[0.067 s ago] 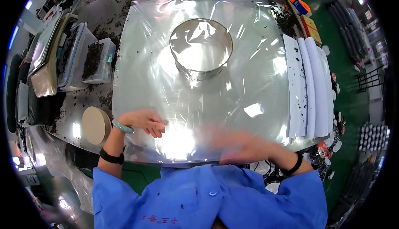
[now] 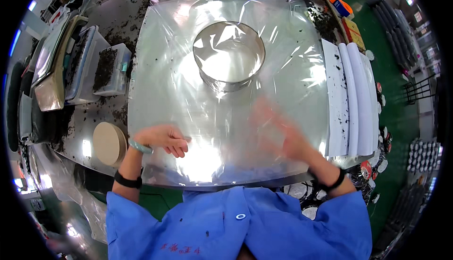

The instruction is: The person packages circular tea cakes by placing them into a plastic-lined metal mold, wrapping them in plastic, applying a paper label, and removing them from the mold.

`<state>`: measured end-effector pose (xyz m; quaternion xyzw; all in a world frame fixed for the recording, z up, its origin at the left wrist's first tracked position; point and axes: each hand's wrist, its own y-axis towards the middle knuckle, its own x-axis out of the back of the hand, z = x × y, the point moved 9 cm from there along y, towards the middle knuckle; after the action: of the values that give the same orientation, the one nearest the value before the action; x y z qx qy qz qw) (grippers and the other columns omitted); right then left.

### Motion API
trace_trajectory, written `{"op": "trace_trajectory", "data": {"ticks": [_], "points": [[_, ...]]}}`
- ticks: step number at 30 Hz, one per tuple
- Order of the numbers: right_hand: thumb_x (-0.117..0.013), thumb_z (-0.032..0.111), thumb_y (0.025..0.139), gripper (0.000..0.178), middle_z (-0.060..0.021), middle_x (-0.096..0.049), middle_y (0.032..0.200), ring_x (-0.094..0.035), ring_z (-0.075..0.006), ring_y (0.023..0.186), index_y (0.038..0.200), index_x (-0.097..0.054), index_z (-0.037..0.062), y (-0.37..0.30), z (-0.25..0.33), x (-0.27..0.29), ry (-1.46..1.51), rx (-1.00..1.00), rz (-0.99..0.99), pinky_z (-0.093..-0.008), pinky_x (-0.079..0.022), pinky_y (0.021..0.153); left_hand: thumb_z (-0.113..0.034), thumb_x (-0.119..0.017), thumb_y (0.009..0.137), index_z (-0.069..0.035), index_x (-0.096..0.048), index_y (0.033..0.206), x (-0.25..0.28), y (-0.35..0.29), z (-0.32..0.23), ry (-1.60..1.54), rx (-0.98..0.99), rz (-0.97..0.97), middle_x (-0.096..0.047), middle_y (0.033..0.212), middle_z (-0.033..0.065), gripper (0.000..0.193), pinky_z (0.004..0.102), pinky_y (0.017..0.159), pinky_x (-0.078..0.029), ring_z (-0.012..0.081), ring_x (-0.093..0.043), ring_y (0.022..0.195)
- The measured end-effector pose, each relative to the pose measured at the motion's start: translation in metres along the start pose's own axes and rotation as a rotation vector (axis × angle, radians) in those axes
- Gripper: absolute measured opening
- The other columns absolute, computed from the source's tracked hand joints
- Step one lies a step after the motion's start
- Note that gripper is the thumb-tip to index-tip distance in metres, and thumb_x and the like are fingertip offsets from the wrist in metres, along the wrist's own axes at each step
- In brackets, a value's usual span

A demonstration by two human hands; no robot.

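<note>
A large clear plastic sheet (image 2: 283, 66) lies spread across the shiny work surface, with creases and bright glare on it. Toward its far middle stands a round metal hoop (image 2: 230, 84); whether the film passes over or under it I cannot tell. My left hand (image 2: 165, 138), with a pale green bangle at the wrist, rests low over the sheet's near left part. Its fingers are curled in, and what they hold, if anything, is hidden. My right hand (image 2: 283, 135) is over the sheet's near right part, smeared by motion, so its fingers cannot be read.
A round beige disc (image 2: 106, 143) lies left of my left forearm. Plastic boxes (image 2: 115, 69) with dark crumbly leaf stand farther left. White paper rolls (image 2: 352, 99) line the right edge. At the far right lie an orange and blue tape dispenser (image 2: 340, 5) and a yellow packet (image 2: 353, 33).
My right hand has swung away from me and a little to the right, from the near edge up over the sheet. My left hand stays nearly in place.
</note>
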<state>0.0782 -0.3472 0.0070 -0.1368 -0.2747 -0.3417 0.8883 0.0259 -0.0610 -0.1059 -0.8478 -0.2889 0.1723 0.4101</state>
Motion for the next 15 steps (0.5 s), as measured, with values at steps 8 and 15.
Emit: {"op": "trace_trajectory", "data": {"ticks": [8, 15], "points": [[-0.061, 0.031, 0.095, 0.035, -0.0069, -0.069, 0.114, -0.065, -0.0233, 0.102, 0.123, -0.061, 0.0096, 0.177, -0.024, 0.161, -0.951, -0.47, 0.026, -0.0423, -0.054, 0.079, -0.017, -0.069, 0.086, 0.001, -0.056, 0.134, 0.03, -0.21, 0.023, 0.663, 0.159, -1.746, -0.054, 0.139, 0.0214, 0.052, 0.0429, 0.106, -0.041, 0.0377, -0.05, 0.128], [-0.064, 0.022, 0.091, 0.026, -0.0026, -0.011, 0.166, -0.014, -0.0257, 0.152, 0.116, -0.072, 0.0223, 0.487, -0.037, 0.138, -1.521, 0.199, -0.123, -0.0451, -0.021, 0.119, -0.006, -0.072, 0.077, 0.003, -0.053, 0.133, 0.034, -0.199, 0.066, 0.406, 0.387, -1.599, -0.047, 0.145, 0.0185, 0.061, 0.043, 0.107, -0.04, 0.0383, -0.047, 0.131]]}}
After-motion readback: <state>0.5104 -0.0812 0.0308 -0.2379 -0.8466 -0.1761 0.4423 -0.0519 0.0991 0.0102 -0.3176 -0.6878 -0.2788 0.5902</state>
